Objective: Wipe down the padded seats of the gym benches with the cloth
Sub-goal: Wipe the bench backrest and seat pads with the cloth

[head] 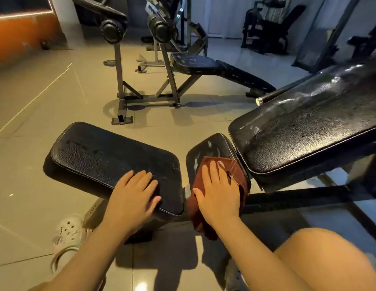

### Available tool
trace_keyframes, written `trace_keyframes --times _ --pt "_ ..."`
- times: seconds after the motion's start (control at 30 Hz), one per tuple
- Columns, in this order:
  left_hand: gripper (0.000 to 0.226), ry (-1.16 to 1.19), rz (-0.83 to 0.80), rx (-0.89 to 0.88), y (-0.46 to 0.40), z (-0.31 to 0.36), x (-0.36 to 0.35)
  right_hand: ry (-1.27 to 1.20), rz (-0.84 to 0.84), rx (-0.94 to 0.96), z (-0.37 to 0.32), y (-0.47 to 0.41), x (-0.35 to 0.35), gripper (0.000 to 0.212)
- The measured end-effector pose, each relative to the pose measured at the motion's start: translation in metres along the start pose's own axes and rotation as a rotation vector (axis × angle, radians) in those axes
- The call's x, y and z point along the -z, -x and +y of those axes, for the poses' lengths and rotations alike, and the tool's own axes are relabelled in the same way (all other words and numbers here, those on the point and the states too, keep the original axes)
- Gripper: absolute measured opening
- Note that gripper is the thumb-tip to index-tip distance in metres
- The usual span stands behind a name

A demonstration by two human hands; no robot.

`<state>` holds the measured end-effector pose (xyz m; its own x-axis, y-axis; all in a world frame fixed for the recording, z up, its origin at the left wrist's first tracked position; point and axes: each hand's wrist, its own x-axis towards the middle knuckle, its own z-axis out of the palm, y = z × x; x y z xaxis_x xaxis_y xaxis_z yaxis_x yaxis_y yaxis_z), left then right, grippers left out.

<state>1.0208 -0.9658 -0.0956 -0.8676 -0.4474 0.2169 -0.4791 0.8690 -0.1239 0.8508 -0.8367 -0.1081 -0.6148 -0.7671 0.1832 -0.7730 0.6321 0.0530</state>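
In the head view, the right hand is lying flat in the lower middle of the frame, palm down with fingers straight and slightly spread, pressing a rust-brown cloth onto the small black seat pad. Its grip is open: nothing is being pinched, the cloth is only being held down under the palm. The cloth is sitting directly beneath that hand, showing past the fingertips toward the upper right and hanging off the near edge of the pad below the wrist.

Just right of the seat pad, the long black back pad of the same bench is rising toward the upper right of the frame, its surface shining with light streaks.

To the left, the left hand is resting palm down on the near right corner of a separate wide black pad, fingers relaxed and spread, thumb over the pad's near edge. Its grip is open too and is holding nothing; it is lying apart from the cloth, with the gap between the two pads in between.

At lower left a pale clog-style shoe is standing on the tiled floor. At lower right a bare knee is filling the corner. In the upper middle, another bench with a metal frame is standing well away.
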Motion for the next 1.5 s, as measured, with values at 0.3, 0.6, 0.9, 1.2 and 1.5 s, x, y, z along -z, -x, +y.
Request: trace_keyframes --times 0.3,0.6,0.9,1.2,1.5 --pt "0.028 0.003 0.007 -0.131 -0.035 -0.006 0.004 0.113 0.032 -0.118 -0.015 -0.021 -0.012 0.073" --pt "0.052 -0.082 -0.275 -0.282 -0.054 -0.040 0.000 0.084 0.178 -0.150 -0.020 -0.028 -0.026 0.083" --pt "0.070 -0.213 -0.515 -0.434 -0.053 -0.033 0.005 0.159 0.159 -0.202 -0.041 0.012 -0.048 0.065" --pt "0.067 -0.238 -0.495 -0.633 -0.052 -0.034 -0.002 0.298 0.299 -0.439 -0.022 -0.021 -0.026 0.061" --pt "0.068 -0.281 -0.509 -0.690 -0.054 -0.032 -0.004 0.325 0.122 -0.248 -0.054 -0.015 -0.062 0.063"
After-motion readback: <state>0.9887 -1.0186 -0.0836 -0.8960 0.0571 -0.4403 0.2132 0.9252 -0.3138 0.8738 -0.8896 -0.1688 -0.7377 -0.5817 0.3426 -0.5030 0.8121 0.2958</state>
